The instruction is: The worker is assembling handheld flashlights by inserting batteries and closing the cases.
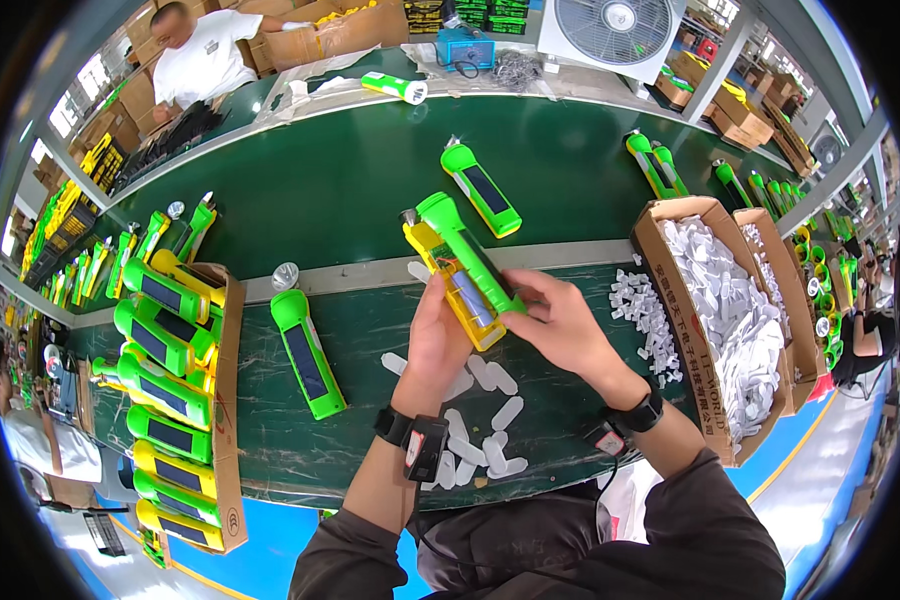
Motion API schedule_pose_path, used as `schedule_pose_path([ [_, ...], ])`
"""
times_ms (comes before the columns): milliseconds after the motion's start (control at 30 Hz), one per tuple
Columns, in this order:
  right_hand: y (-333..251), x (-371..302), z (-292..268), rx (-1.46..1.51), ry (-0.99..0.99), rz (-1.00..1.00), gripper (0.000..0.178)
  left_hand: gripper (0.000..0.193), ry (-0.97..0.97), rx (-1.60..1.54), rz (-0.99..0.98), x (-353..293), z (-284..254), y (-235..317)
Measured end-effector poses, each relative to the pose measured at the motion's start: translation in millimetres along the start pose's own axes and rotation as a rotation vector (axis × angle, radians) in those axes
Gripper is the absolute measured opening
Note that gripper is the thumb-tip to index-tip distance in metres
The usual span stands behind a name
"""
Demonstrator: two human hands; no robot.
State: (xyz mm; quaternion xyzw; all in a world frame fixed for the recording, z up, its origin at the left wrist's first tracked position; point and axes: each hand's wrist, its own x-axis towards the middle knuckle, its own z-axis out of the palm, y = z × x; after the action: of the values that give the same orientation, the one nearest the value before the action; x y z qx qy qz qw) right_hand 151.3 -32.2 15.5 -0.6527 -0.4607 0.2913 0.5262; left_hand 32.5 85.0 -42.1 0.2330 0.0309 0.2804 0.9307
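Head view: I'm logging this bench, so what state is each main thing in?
Held flashlight: open, green and yellow halves parted, wires showing.
Left hand: holding the yellow half.
Right hand: gripping the green half's lower end.
Flashlight on bench: lying panel up.
Left carton: open, piled with flashlights.
Nearer right carton: open, full of white pieces.
Fan: running or stopped, cannot tell.

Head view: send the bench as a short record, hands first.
left hand: supports the yellow half-shell of an opened flashlight
right hand: grips the green half-shell near its lower end
exposed inside: cylindrical battery
bench left: one green flashlight lying loose, then a carton of flashlights
bench right: carton of white plastic pieces, small white parts piled beside it
between forearms: loose white oval pieces
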Motion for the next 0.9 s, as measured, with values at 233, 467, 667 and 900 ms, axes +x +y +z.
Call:
schedule_pose_path([
  [233, 27.0, -1.9, 8.2, 0.296, 0.014, -0.027, 0.045, 0.049, 0.029, 0.007, -0.001, 0.7, 1.1, -1.4],
  [467, 17.9, -7.0, 7.5, 0.352, -0.021, 0.104, 0.046, 0.047, 0.13, 0.093, 0.1, 2.5, -1.3, -7.0],
  [667, 16.1, -7.6, 11.3, 0.387, -0.05, 0.117, 0.045, 0.041, 0.122, 0.195, 0.12, 0.8, -1.3, -6.4],
  [900, 11.2, -16.3, 15.6, 0.32, -0.039, 0.098, 0.047, 0.031, 0.177, 0.285, 0.114, -3.3, 6.5, -6.6],
])
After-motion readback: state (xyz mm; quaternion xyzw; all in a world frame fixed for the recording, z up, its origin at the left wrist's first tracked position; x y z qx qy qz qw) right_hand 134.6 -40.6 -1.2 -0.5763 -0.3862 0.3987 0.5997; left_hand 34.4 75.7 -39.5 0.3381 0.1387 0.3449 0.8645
